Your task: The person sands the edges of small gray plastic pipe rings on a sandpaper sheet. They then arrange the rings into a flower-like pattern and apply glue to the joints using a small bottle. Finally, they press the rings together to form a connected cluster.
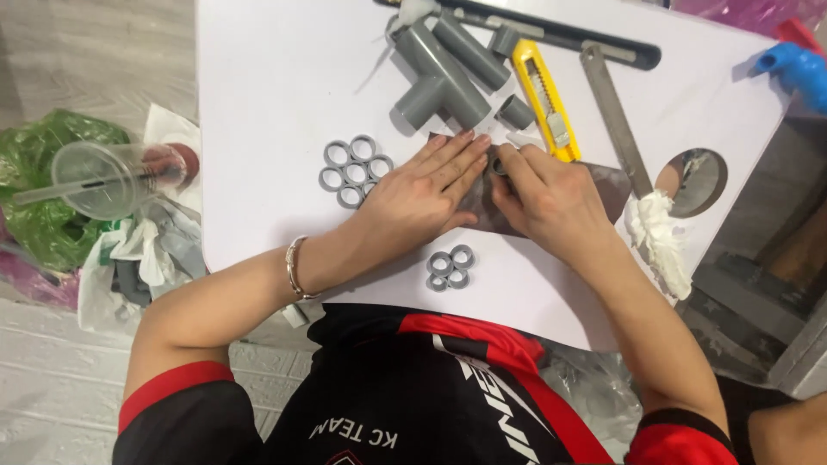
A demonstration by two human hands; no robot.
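My left hand (426,191) lies flat, fingers together, pressing a dark grey sheet (607,182) down on the white table (267,103). My right hand (544,196) rests on the same sheet and pinches a small grey ring (498,163) against it between thumb and fingers. A flower-shaped cluster of several grey rings (354,170) lies just left of my left hand. Three more grey rings (450,268) sit near the table's front edge, below my hands.
Grey pipe tee fittings (439,73), a short pipe piece (516,112), a yellow utility knife (544,99), a metal ruler (613,116) and a black bar lie at the back. White rag (659,241) and a round hole at right. Plastic cup and bags on the floor, left.
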